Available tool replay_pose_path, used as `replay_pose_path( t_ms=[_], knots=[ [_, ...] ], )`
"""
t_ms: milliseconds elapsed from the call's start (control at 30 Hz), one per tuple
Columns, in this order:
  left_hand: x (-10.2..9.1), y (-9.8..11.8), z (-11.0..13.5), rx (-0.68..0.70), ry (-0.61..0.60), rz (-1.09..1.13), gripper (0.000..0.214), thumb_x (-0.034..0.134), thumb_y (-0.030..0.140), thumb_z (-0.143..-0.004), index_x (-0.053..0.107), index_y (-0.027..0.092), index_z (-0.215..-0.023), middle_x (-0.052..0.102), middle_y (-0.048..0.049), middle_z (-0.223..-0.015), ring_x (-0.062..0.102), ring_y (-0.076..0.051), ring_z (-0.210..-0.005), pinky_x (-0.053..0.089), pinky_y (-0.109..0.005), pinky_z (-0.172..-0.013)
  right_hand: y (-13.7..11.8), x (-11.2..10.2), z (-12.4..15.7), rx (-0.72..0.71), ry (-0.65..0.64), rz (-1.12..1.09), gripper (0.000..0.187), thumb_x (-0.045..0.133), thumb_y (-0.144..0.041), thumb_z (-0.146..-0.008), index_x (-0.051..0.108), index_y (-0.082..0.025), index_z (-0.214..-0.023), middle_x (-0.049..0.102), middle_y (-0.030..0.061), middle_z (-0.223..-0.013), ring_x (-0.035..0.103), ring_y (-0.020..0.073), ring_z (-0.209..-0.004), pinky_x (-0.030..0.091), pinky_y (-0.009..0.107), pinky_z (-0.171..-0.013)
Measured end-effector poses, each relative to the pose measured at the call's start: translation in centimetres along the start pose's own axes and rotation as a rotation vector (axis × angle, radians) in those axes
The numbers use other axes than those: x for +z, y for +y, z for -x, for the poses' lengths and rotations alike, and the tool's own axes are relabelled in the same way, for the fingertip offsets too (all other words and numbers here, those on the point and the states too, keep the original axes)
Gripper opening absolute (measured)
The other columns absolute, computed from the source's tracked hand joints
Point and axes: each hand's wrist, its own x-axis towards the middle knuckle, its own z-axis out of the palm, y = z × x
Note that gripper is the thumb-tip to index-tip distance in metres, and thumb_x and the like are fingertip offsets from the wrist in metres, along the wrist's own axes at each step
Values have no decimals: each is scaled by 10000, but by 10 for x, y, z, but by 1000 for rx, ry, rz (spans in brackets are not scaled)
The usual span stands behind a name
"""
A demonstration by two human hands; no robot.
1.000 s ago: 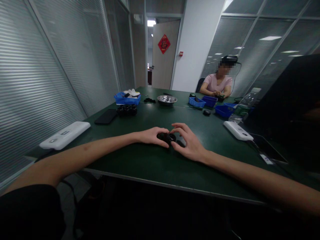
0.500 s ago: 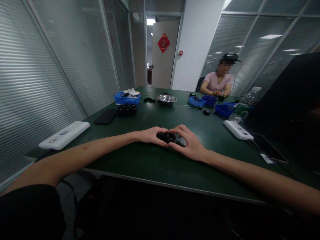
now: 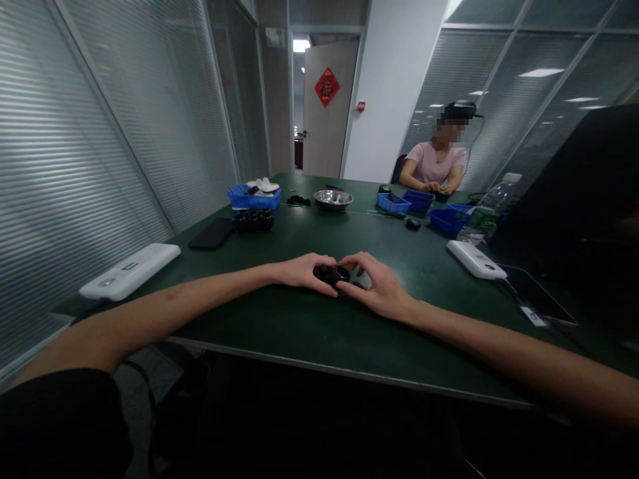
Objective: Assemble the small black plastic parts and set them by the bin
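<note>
Both hands meet over the green table, around a small glossy black part (image 3: 341,273) with a round, ring-like end. My left hand (image 3: 312,271) grips it from the left, thumb and fingers closed about it. My right hand (image 3: 375,283) pinches its right end between thumb and fingertips. Beneath the curve of the right fingers, a greyish patch shows that I cannot identify. The part's exact kind is too dark and too covered to tell.
Several black rounded pieces (image 3: 253,219) lie beside a black phone-like slab (image 3: 212,233). A metal bowl (image 3: 344,205), blue bins (image 3: 446,221), a plastic bottle (image 3: 486,211) and white devices (image 3: 130,271) stand around. Across the table sits a person (image 3: 435,163) in pink.
The right fingers have shifted slightly on the black part, showing a little more of its round end. Otherwise both arms stay in place.
</note>
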Motion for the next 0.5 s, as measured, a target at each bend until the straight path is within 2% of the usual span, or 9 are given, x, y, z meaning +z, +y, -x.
replay_pose_path(
  t_ms=[167, 333, 500],
  knots=[
    [-1, 0, 1, 4, -11, 11, 508, 807, 475, -815, 686, 166, -1200, 648, -62, -1106, 594, -224, -1026, 435, -338, -911, -1, -2, 0, -78, -33, -15, 320, 660, -287, -932, 574, -217, -1232, 638, 98, -1156, 615, 263, -1010, 539, 436, -876],
    [-2, 1, 1, -19, -35, -3, 528, 793, 450, -827, 664, 183, -1263, 631, -57, -1101, 584, -230, -1034, 429, -347, -926, -1, -4, 1, -136, -43, -39, 337, 615, -278, -947, 570, -235, -1278, 584, 111, -1205, 585, 282, -1083, 544, 468, -917],
    [-2, 3, 0, -39, -31, 49, 484, 792, 473, -828, 689, 201, -1214, 643, -54, -1119, 594, -231, -1042, 435, -334, -900, 0, -4, 1, -140, -58, -40, 348, 603, -286, -963, 578, -255, -1309, 567, 105, -1211, 586, 274, -1070, 548, 473, -918]
  ],
)
